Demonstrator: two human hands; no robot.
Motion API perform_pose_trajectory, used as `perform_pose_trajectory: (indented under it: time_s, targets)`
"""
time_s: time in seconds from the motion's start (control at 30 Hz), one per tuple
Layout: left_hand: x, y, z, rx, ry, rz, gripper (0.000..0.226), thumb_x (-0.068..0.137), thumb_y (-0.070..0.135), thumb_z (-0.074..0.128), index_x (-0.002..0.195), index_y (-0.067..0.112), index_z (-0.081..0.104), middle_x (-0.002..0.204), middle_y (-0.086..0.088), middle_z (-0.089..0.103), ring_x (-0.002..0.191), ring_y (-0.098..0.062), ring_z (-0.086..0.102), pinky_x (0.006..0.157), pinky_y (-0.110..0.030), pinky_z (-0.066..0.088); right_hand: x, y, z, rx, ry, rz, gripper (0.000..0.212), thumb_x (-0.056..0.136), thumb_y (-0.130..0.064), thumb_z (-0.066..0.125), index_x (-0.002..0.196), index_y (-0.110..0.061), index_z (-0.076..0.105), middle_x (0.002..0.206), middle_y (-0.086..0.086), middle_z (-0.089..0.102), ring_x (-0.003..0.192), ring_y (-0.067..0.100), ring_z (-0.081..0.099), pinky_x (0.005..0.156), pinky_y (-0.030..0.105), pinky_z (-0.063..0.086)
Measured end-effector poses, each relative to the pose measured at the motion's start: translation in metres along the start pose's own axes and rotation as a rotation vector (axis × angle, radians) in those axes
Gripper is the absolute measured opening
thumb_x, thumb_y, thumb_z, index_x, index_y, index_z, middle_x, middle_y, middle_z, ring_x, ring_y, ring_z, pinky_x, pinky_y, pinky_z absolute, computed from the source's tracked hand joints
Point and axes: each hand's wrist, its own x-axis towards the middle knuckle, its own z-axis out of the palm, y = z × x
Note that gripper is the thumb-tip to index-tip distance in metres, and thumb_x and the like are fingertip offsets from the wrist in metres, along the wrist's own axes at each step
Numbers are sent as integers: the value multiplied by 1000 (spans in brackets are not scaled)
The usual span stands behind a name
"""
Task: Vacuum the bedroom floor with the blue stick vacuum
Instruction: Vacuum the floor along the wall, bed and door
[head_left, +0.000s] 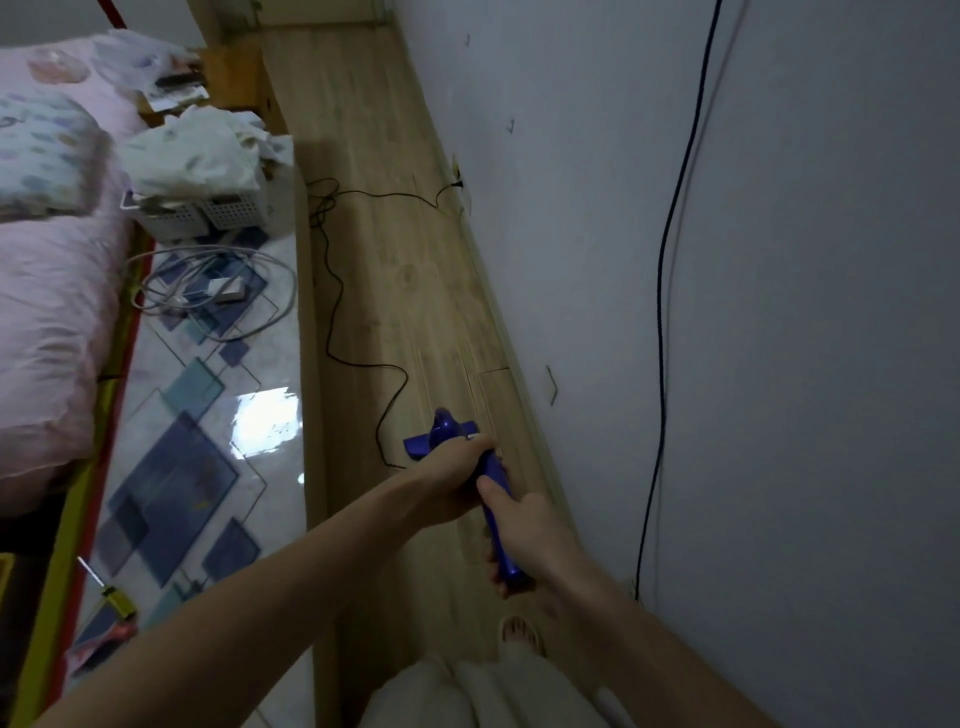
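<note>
vacuum: blue stick type, held out in front, near centre of view; body runs from the hands down toward the floor
head: blue floor head, seen just past the left hand, on or just above the wood strip; contact with the floor can't be told from this angle
left hand: closed round the upper part of the stick, fingers wrapped, arm reaching in from near left
right hand: closed round the handle end, nearer the body, thumb along the top
floor: narrow wood strip between rug and wall, running from near to far
cord: black, lies in loops across the wood strip from the far wall socket down to just left of the head; likely the vacuum's own cord but where it ends is hidden
wall: right side, close to the head; another dark cable hangs down it
rug: patterned, glossy, left of the wood strip; grey coiled wire and adapter on its far part
bed: far left, pink bedding
basket: white, far left by the rug, cloth piled on top
step: mid-task, working the wood strip along the wall, both hands driving the stick
next move: judged as a push of the head further up the strip; needs the black cord kept clear of the head, and the head kept parallel to the baseboard
remaining: rug and far floor look not yet covered, can't confirm
</note>
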Motion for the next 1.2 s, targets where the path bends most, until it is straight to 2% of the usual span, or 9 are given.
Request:
perform_pose_trajectory:
  time_s: [0.13, 0.23, 0.37, 0.43, 0.53, 0.7, 0.87, 1.07, 1.2]
  targets:
    - [-13, -9, 1, 92, -27, -61, 22, 95, 12, 52, 113, 1, 51, 84, -9, 55, 72, -14, 55, 68, -28, 48, -25, 4, -2, 34, -25, 48, 47, 101, -45, 40, 114, -2, 53, 64, 2, 56, 37, 4, 52, 39, 17, 42]
    - [-20, -21, -4, 169, -57, -103, 17, 94, 12, 53, 108, 3, 51, 82, -8, 56, 70, -14, 56, 63, -26, 50, -36, 17, 13, 122, 42, 36, 44, 101, -44, 41, 116, -5, 54, 71, 2, 58, 48, 7, 54, 48, 19, 45]
    - [-24, -17, -24, 274, -82, -124, 29, 95, 15, 52, 122, 5, 46, 80, -7, 58, 67, -13, 58, 65, -27, 51, -37, 26, 52, 286, 86, 44, 33, 101, -41, 41, 100, -12, 56, 69, 1, 58, 58, 11, 57, 67, 27, 52]
    - [-23, -8, -38, 319, -88, -124, 37, 95, 17, 53, 129, 7, 43, 80, -7, 59, 67, -13, 59, 67, -28, 51, -28, 26, 71, 333, 70, 42, 35, 101, -43, 40, 92, -13, 56, 61, -1, 57, 55, 13, 56, 64, 29, 52]
    - [-19, 6, -55, 308, -60, -109, 34, 96, 19, 51, 126, 4, 45, 76, -5, 60, 65, -12, 58, 66, -26, 51, -9, 19, 90, 331, 62, -12, 32, 101, -44, 39, 92, -18, 54, 68, 1, 56, 60, 14, 57, 65, 30, 51]
    - [-1, 21, -58, 236, -23, -66, 26, 97, 20, 49, 116, 3, 49, 74, -4, 57, 63, -11, 54, 66, -25, 49, 23, 8, 88, 259, 52, -42, 37, 102, -43, 37, 103, -11, 54, 67, -1, 53, 48, 4, 52, 46, 14, 44]
    - [18, 18, -37, 166, 58, 25, 27, 99, 14, 46, 124, 4, 44, 77, -5, 50, 65, -13, 49, 66, -27, 46, 54, 14, 64, 161, 58, -28, 41, 101, -48, 37, 98, -11, 53, 72, 4, 57, 58, 14, 56, 65, 33, 53]
    - [28, 5, -19, 137, 82, 32, 38, 98, 12, 47, 134, 5, 39, 79, -7, 50, 68, -15, 51, 65, -29, 47, 49, 23, 41, 89, 78, 25, 47, 102, -47, 36, 122, -8, 50, 67, 2, 55, 48, 9, 53, 43, 19, 45]
    - [23, -2, -5, 89, 62, 14, 33, 97, 10, 48, 129, 6, 42, 78, -8, 50, 66, -16, 51, 62, -29, 47, 27, 21, 20, 61, 71, 38, 42, 102, -47, 37, 109, -9, 50, 64, 1, 52, 45, 9, 50, 40, 18, 42]
